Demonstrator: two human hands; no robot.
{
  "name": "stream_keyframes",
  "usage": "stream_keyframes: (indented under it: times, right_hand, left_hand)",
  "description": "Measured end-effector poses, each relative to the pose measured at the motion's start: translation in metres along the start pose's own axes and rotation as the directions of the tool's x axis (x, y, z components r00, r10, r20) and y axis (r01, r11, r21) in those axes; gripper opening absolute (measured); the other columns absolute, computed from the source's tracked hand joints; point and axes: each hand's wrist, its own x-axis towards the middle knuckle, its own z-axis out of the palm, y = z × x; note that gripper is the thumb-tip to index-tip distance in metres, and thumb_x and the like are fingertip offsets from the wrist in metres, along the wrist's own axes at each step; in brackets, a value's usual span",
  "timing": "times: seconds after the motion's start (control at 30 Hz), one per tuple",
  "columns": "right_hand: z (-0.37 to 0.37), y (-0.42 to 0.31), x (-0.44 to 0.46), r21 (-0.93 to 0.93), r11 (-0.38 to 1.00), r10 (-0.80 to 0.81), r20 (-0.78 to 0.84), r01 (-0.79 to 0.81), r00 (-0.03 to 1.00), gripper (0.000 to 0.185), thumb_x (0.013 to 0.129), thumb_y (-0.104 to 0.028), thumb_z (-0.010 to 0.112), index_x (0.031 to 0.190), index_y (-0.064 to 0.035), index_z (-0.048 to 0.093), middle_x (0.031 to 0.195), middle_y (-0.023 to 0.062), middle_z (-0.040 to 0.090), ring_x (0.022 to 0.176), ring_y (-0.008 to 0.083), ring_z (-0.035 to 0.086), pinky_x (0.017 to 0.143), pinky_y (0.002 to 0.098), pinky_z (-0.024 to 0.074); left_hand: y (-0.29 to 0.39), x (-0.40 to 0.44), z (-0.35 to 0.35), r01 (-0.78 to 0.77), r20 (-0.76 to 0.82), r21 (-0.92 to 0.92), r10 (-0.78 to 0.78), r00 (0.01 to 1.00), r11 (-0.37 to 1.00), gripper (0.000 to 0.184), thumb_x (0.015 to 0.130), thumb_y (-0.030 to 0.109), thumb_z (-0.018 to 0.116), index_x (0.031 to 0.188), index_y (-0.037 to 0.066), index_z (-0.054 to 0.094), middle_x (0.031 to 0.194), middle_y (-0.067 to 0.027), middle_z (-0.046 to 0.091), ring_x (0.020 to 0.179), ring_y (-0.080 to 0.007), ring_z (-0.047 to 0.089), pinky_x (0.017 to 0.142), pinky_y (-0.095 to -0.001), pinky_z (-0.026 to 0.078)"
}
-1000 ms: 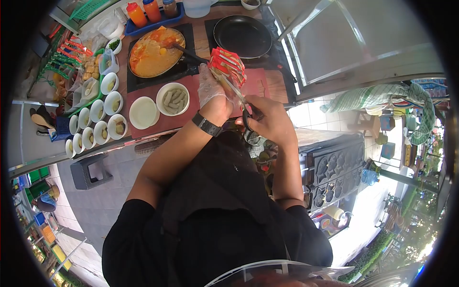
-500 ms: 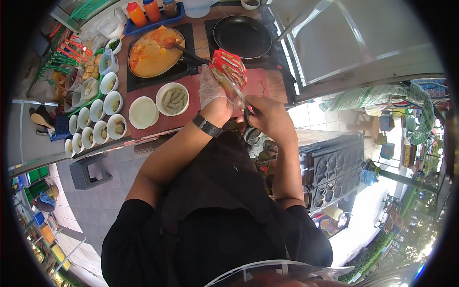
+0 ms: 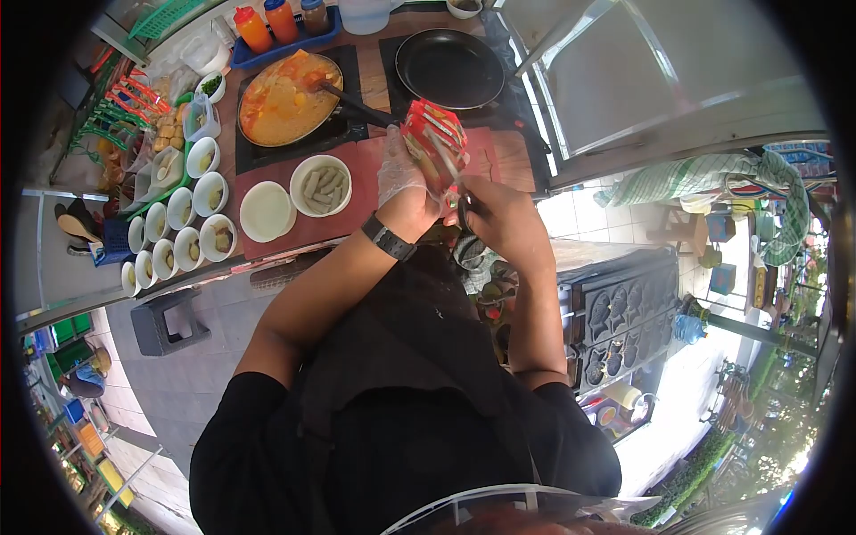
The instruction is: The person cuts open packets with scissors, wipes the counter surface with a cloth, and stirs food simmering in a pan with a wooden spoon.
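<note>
While the left hand (image 3: 406, 189) is gripping packets (image 3: 434, 127), the right hand (image 3: 506, 219), holding scissors (image 3: 463, 214), is apparently cutting them, the next snip probably needing steadiness.

place: food stall | frying pan (image 3: 450, 69) | squeeze bottles (image 3: 253, 30) | moulded griddle (image 3: 615, 328) | greenery (image 3: 771, 450) beyond

The packets (image 3: 437, 132), red with pale and yellowish patches, stood bunched and slightly fanned in the grasp of the left hand (image 3: 407, 187), raised over the counter (image 3: 515, 162) and leaning up and away from the body. The scissors (image 3: 462, 216), dark at the handle and pale along the blades, sat in the right hand (image 3: 502, 218), slanting toward the packets; whether the blades were parted was too blurred to tell.
</note>
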Motion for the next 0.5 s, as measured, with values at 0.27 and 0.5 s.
stream_keyframes:
  times: [0.27,0.5]
  right_hand:
    - [0.003,0.032,-0.003,-0.113,0.944,0.286,-0.187,-0.310,0.940,0.018,0.102,-0.008,0.056,0.118,-0.0021,0.061,0.096,0.0252,0.073,0.094,0.0450,0.072,0.076,0.0519,0.0540]
    - [0.043,0.066,0.007,-0.415,0.821,0.356,-0.164,-0.392,0.920,0.015,0.094,-0.007,0.062,0.109,-0.0043,0.058,0.084,0.0261,0.073,0.078,0.0477,0.073,0.068,0.0569,0.0573]
  left_hand:
    - [0.021,-0.012,-0.004,-0.028,-0.070,-0.204,0.014,0.997,0.979,0.054,0.112,0.051,0.038,0.143,0.010,0.054,0.138,-0.0144,0.064,0.122,-0.0380,0.064,0.111,-0.0638,0.049]
    - [0.036,-0.029,-0.024,0.084,0.156,-0.347,-0.030,0.987,0.934,0.047,0.109,0.041,0.050,0.142,0.008,0.056,0.138,-0.0152,0.064,0.129,-0.0363,0.061,0.117,-0.0657,0.043]
